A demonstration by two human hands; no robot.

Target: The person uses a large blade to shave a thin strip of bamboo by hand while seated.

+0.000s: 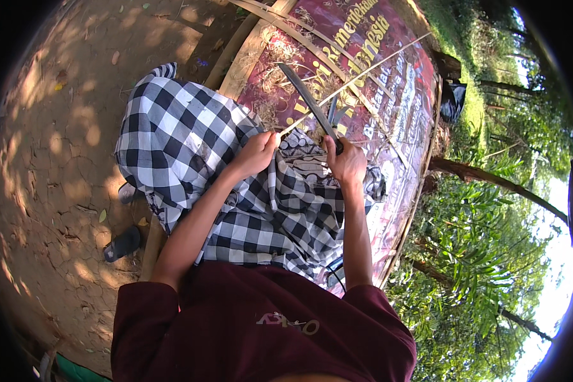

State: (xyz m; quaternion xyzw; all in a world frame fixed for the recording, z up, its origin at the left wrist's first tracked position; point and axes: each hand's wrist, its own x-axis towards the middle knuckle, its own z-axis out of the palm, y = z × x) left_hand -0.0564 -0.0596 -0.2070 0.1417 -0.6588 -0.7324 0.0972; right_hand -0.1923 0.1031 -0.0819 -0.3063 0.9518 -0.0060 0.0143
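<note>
Pinched in my left hand (pixel 259 155) is the near end of a long, thin, pale strip (pixel 385 62), which looks like split bamboo and slants away to the far right. My right hand (pixel 348 160) grips the handle of a machete (pixel 302 90), its long dark blade pointing far left. Blade and strip cross in front of my hands; whether they touch I cannot tell. Beyond my right hand lies another dark metal tool (pixel 341 115), its kind unclear. Black-and-white checked cloth (pixel 191 130) covers my lap beneath both hands.
A dark red printed sheet (pixel 398 121) spreads ahead and right, bearing curly shavings (pixel 270 83) and several flat strips (pixel 299 37). Sandals (pixel 122 244) rest on bare soil (pixel 57 153) at left. Near my right elbow is a small device (pixel 335 275) with a cable. Right: greenery (pixel 471 254), black bag (pixel 453 100).
</note>
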